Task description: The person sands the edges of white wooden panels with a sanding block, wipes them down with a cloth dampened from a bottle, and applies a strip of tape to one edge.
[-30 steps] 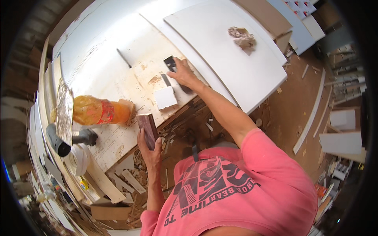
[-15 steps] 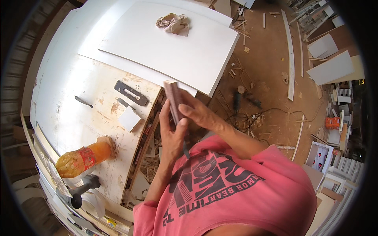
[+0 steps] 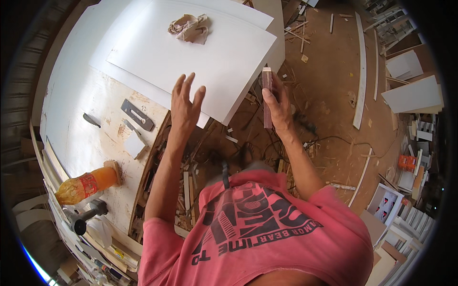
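Note:
A reddish-brown sanding block [image 3: 266,107] with a pale wooden end stands upright in my right hand [image 3: 283,109], thumb on one side and fingers behind. It is held just off the right edge of a white panel [image 3: 200,62]. My left hand [image 3: 185,105] hangs over the panel's near edge, fingers spread and nothing in them. Whether it touches the panel is hard to tell. A crumpled beige cloth [image 3: 190,29] lies on the panel's far part.
On the worn bench [image 3: 112,148] to the left lie a slotted black metal plate [image 3: 147,124], a small dark blade [image 3: 90,120] and a white scrap [image 3: 135,144]. An orange bottle [image 3: 90,185] lies near a dark-handled tool [image 3: 86,217]. Wood offcuts and a cable [image 3: 338,137] litter the floor.
My hands have come apart. The left let go of the sanding block and moved left, opening; the right carried the block to the right, past the panel's edge.

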`<action>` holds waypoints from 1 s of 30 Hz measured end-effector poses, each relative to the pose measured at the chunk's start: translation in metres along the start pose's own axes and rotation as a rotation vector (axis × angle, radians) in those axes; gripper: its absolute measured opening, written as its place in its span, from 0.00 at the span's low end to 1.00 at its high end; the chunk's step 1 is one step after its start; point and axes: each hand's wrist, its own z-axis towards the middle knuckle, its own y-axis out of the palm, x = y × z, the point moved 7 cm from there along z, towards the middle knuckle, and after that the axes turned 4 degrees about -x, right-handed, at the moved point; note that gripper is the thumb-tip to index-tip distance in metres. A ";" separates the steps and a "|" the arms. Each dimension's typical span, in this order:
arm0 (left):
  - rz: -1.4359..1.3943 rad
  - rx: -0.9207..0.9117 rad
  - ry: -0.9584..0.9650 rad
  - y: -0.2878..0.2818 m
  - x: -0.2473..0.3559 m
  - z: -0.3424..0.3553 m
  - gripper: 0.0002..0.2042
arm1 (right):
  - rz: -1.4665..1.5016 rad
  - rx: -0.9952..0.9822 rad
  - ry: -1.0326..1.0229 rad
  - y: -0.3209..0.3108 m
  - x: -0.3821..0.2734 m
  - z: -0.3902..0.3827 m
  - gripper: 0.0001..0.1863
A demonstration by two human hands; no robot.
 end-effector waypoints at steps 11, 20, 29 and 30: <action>0.619 0.019 -0.085 0.027 -0.105 0.088 0.32 | -0.694 -0.198 -0.544 0.106 0.012 -0.034 0.35; 0.617 0.039 -0.097 0.025 -0.106 0.091 0.33 | -0.752 -0.007 -0.404 0.104 0.016 -0.006 0.33; 0.654 0.028 -0.053 0.032 -0.099 0.092 0.33 | -0.889 0.117 -0.332 0.076 0.010 0.055 0.28; 0.645 0.031 -0.056 0.032 -0.101 0.092 0.33 | -0.901 0.139 -0.320 0.078 0.010 0.058 0.28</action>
